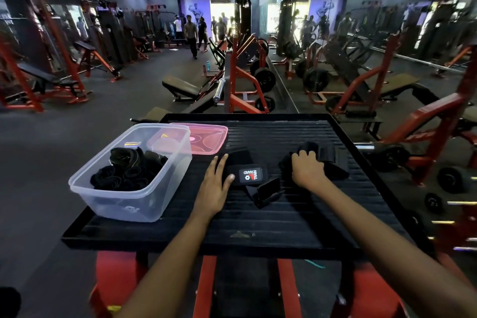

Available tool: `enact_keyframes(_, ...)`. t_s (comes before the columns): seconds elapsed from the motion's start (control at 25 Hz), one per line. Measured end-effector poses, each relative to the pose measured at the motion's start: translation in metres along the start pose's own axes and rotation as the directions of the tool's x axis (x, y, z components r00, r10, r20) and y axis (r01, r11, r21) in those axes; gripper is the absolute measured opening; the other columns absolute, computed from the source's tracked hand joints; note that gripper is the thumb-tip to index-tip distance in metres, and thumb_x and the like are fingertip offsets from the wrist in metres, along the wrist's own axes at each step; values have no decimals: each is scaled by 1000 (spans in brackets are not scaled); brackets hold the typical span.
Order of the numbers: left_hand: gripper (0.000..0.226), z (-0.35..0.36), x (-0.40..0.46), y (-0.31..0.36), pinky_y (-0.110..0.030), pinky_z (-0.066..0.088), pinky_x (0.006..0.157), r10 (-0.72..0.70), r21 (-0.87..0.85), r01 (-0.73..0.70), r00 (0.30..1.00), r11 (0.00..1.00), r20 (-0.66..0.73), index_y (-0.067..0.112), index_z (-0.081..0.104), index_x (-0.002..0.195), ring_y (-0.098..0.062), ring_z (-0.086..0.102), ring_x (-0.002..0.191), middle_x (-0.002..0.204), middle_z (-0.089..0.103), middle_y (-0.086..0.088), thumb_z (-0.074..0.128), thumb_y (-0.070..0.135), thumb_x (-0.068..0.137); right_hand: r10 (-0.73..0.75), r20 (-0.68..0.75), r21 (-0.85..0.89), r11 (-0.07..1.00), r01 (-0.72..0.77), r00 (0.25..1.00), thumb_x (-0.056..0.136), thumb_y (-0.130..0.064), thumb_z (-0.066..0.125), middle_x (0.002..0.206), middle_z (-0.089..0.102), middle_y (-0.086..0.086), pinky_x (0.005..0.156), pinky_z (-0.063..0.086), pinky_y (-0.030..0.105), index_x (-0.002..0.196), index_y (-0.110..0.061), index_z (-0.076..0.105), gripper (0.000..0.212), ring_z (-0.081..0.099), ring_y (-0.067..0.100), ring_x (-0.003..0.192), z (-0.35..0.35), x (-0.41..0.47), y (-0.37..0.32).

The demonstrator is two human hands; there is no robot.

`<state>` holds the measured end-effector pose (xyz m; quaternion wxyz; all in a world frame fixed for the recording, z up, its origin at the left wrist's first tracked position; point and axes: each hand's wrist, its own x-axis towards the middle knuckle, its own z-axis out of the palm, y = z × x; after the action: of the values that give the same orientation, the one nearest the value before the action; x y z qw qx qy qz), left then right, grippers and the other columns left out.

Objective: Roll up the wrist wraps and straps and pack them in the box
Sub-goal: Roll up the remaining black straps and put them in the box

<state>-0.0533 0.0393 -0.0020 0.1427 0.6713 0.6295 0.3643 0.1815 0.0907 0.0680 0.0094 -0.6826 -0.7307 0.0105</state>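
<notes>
A clear plastic box [165,188] stands at the left of the black ribbed platform [284,224], with several rolled black wraps [129,170] inside. A black wrist wrap [251,174] with a "TRAIN HARD" label lies unrolled in the middle. My left hand [215,184] rests flat on its left end, fingers spread, thumb touching the label patch. To the right, my right hand [307,169] is closed over a bunched black strap [333,162] that trails off to the right.
A pink translucent lid [206,139] lies behind the box. The platform has a raised rim and sits on a red frame. Gym benches, racks and weight plates fill the floor beyond, a mirror wall is on the right, and people stand far back.
</notes>
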Motion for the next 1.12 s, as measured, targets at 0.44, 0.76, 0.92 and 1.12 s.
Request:
enact_keyframes(0.44, 47, -1, -1, 1, -38, 38, 103, -85, -6, 85, 994, 996, -64, 8, 39, 125, -24, 45, 119, 129, 40, -5, 45, 44, 94, -274, 96, 549, 817, 179, 957, 78, -49, 68, 145, 33, 14, 106, 35, 38, 145, -21, 26, 84, 40, 31, 130, 7, -12, -60)
enact_keyframes(0.76, 26, -9, -7, 10, -28, 38, 80, 24, -68, -43, 966, 997, -258, 14, 36, 94, -14, 41, 86, 102, 32, 1, 52, 35, 92, -307, 169, 544, 821, 171, 937, 68, -22, 82, 121, 61, 7, 80, 42, 24, 115, -13, 55, 55, 58, 22, 107, 1, -7, -42)
enact_keyframes(0.92, 29, -12, -6, 10, -28, 39, 87, -55, -114, 33, 977, 993, -204, 12, 45, 109, -17, 48, 98, 109, 36, 3, 52, 35, 93, -261, 78, 592, 789, 166, 962, 67, -21, 82, 116, 58, 7, 83, 43, 27, 116, -14, 54, 57, 57, 21, 104, 10, -12, -36)
enact_keyframes(1.12, 53, -8, -6, 6, -33, 36, 102, 76, 18, -76, 997, 997, -14, 19, 42, 123, -14, 39, 118, 129, 32, 4, 56, 52, 84, -203, -135, 697, 676, 239, 970, 64, -6, 79, 97, 59, 3, 81, 51, 35, 93, -15, 55, 39, 59, 22, 90, 11, -21, -43)
